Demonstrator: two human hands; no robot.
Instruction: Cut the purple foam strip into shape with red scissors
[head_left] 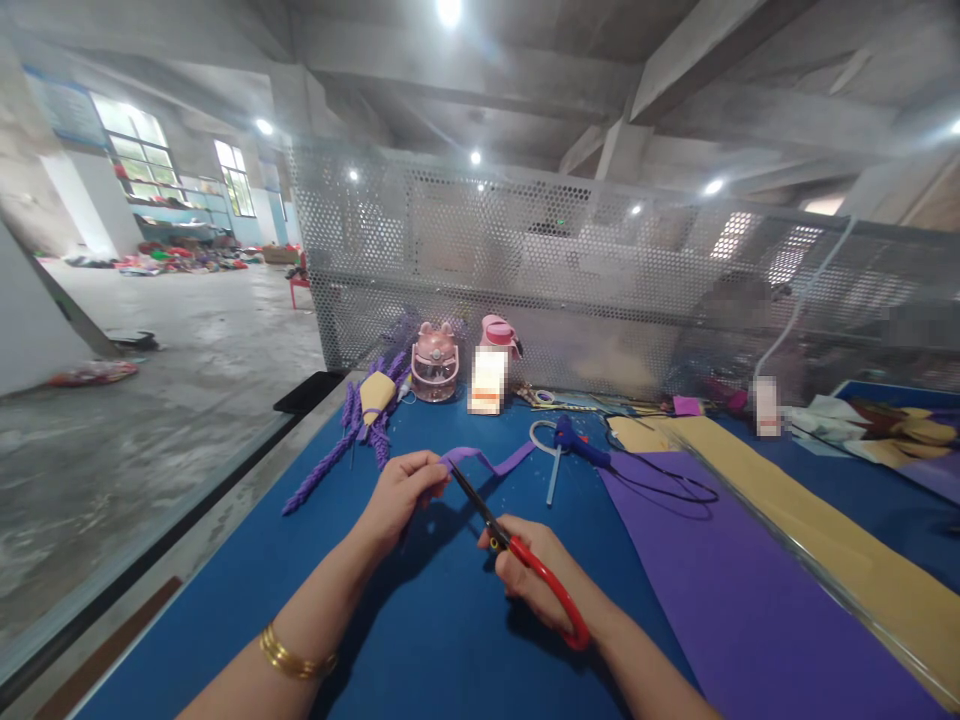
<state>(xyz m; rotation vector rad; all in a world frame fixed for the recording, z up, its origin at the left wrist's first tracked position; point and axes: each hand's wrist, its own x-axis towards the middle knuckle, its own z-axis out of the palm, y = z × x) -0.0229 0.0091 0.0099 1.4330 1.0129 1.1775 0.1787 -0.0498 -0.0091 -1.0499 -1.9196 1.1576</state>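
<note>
Blue felt tabletop (420, 640) lies under my hands: my left hand (397, 495) pinches a thin purple foam strip (487, 462), my right hand (529, 570) grips red-handled scissors (525, 560), blades at that strip just beside the pinch.

Shining down bright from round lamps (448, 10) in the ceiling, glaring a bit. Coming in too through windows (139, 150) far off on the left. Making soft dark shadows on the blue table (420, 640) under the left hand (401, 495) and right hand (529, 570). Bending and stretching at the edges. Going blurry at the mesh wall (600, 260) and far right side, with small patches smudged into squares
</note>
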